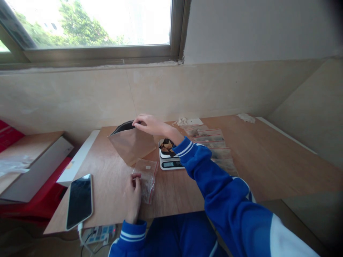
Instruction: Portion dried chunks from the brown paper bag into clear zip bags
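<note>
My right hand reaches across to the mouth of a brown paper bag with a dark inside. Its fingers are bent together at the bag's right rim, and the fingertips are partly hidden. Low in front, my left hand has its fingers curled at the left edge of a clear zip bag lying flat. To the right of the paper bag, a white kitchen scale bears a heap of dark and tan dried pieces. My right forearm covers part of the scale; its display is lit but too small to read.
Several clear zip bags with dark contents lie overlapped right of the scale. Whitish scraps and a white card are by the wall. A phone with a charging cable lies at the table's left edge, above a power strip.
</note>
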Motion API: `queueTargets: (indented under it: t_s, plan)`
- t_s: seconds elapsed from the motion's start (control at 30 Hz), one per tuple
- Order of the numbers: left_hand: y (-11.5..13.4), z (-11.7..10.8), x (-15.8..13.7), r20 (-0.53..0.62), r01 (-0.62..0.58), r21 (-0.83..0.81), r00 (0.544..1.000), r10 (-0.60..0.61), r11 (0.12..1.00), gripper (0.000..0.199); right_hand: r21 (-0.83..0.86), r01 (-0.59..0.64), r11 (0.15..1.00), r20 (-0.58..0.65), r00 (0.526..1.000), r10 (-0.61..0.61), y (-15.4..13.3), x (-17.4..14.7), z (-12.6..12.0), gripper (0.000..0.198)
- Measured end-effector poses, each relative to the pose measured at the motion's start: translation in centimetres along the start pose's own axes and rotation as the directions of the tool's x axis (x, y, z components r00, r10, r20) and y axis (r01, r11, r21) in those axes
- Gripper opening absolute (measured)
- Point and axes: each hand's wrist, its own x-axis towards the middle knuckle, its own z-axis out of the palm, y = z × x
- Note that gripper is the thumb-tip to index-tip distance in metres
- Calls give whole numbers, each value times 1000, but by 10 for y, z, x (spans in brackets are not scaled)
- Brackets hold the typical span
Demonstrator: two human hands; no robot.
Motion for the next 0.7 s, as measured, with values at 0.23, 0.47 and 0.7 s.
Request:
queueTargets:
  t_s: [0.23,0.47,0.7]
  plan:
    - [17,7,-3,233,-261,180,948,216,948,28,154,0,988,-153,988,24,-6,-24,-26,25]
    - [24,14,-11,350,-420,509,898,266,751,28,439,-181,880,-110,961,252,-15,-104,-12,30]
    - [27,23,-8,243,-223,223,955,168,949,22,383,-533,755,105,837,537,-42,-181,74,23]
